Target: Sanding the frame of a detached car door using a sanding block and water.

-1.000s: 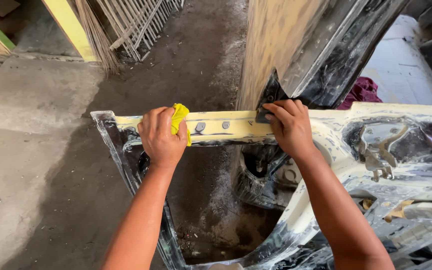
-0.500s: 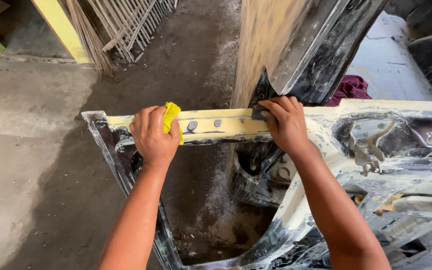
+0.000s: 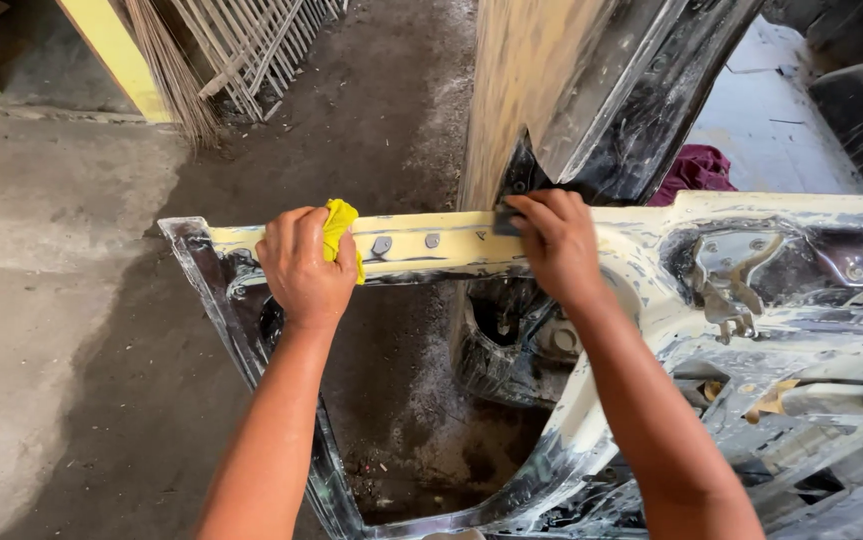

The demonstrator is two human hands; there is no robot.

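My left hand [image 3: 303,262] fisted around yellow cloth [image 3: 338,230] on cream door frame [image 3: 431,243] | my right hand [image 3: 554,243] pinching dark sanding pad [image 3: 504,219] against frame

The scene is seen from one head-worn camera, tilted steeply downward and held close above the cream-painted car door frame [image 3: 451,245]; the dirt floor [image 3: 371,130] beyond is taken in. No second view is provided.

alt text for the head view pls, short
Two bare hands work on the pale top rail of a stripped car door frame: the left hand grips a yellow cloth, the right hand presses a small dark piece on the rail. Dusty concrete floor below.
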